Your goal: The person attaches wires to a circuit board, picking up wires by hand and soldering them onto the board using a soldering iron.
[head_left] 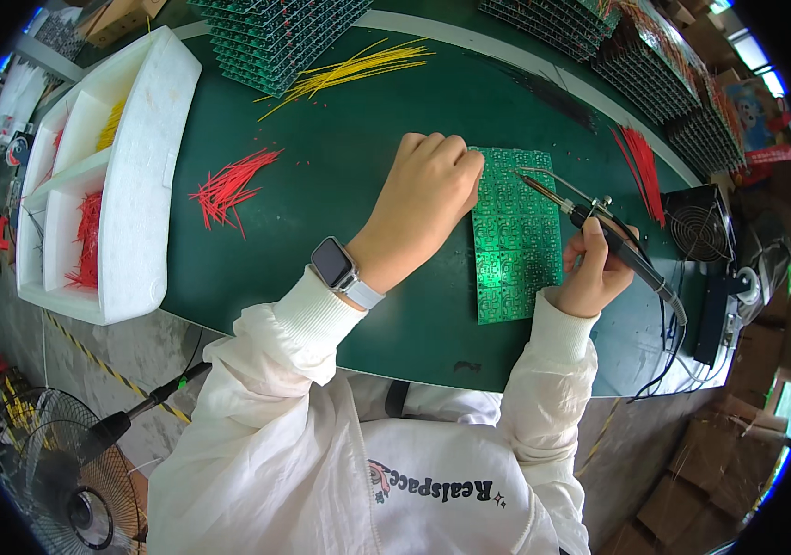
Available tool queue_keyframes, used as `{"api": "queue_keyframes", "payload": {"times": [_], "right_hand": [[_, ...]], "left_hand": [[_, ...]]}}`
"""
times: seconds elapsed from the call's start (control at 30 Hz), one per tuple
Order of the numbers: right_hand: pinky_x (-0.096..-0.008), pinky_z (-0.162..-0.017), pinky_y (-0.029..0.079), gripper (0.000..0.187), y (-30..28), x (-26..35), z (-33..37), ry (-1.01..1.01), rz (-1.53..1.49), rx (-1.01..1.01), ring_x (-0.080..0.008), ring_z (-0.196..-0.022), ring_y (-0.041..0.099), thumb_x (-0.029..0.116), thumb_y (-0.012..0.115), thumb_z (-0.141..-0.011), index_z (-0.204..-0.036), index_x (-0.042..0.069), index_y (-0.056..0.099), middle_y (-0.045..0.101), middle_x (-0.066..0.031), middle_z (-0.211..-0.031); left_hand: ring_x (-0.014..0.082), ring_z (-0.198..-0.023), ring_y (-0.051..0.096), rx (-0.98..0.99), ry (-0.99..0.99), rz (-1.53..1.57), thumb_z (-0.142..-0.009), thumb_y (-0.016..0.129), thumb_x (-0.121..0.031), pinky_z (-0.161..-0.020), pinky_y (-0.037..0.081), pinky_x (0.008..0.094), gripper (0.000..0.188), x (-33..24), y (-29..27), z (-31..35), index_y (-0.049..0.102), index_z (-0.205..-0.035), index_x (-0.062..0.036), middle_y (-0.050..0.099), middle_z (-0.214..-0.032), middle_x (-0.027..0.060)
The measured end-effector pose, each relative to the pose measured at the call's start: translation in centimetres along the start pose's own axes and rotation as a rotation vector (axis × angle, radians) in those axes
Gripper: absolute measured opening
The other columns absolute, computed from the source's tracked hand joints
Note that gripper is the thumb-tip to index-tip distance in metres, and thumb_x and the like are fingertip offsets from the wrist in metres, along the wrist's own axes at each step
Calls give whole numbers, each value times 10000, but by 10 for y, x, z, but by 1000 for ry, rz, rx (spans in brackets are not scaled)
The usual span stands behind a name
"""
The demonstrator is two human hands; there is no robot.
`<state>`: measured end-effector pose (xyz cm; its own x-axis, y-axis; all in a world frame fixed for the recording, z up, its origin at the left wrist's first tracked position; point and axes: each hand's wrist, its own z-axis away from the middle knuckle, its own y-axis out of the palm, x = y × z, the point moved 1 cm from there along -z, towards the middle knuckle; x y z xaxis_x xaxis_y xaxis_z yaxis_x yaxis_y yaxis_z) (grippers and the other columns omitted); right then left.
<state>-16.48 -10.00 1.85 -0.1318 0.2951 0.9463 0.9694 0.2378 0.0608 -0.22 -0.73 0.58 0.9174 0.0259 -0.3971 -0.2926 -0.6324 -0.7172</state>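
A green panel of small circuit boards [502, 282] lies on the dark green tabletop in front of me. My left hand [428, 190] rests at its far left edge, fingers curled in; whatever they pinch is hidden from view. Wrapped around the black handle of a soldering iron [647, 266] is my right hand [594, 270], to the right of the panel. The iron's tip points to the far left, over the upper part of the panel. A thin metal tube, fixed to the iron, curves toward that tip.
At left stands a white foam box [150, 176] with red and yellow wires in compartments. Loose red wires [233, 190], yellow wires [363, 69] and longer red wires [640, 171] lie about. Board stacks [270, 42] line the back. A small black fan [699, 227] sits at right.
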Motion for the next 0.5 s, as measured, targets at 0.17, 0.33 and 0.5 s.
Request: {"api": "queue_keyframes", "payload": {"times": [0.17,0.33,0.5], "right_hand": [[-191,-386,296,154,-6,-2,0,-25,-10,-26,-80,-417,423,104,626,-808,-828,18,500,487,-32,-547],[-196,-389,294,151,-4,1,2,11,-13,-23,-81,-421,419,104,619,-811,-845,14,503,485,-29,-543],[-197,-391,294,157,-5,3,3,-5,-22,4,-81,-426,421,114,625,-811,-847,14,510,491,-29,-546]], "left_hand": [[216,-841,527,-2,-71,-239,-751,668,-106,-733,385,343,251,1,-40,5,564,-976,-73,531,-865,47],[241,-808,535,182,-302,-715,-754,623,-50,-727,372,356,124,48,-101,42,584,-873,-54,539,-824,67],[225,-729,546,197,-232,-839,-733,579,-24,-689,380,331,70,69,-106,50,581,-802,-38,535,-734,70]]}}
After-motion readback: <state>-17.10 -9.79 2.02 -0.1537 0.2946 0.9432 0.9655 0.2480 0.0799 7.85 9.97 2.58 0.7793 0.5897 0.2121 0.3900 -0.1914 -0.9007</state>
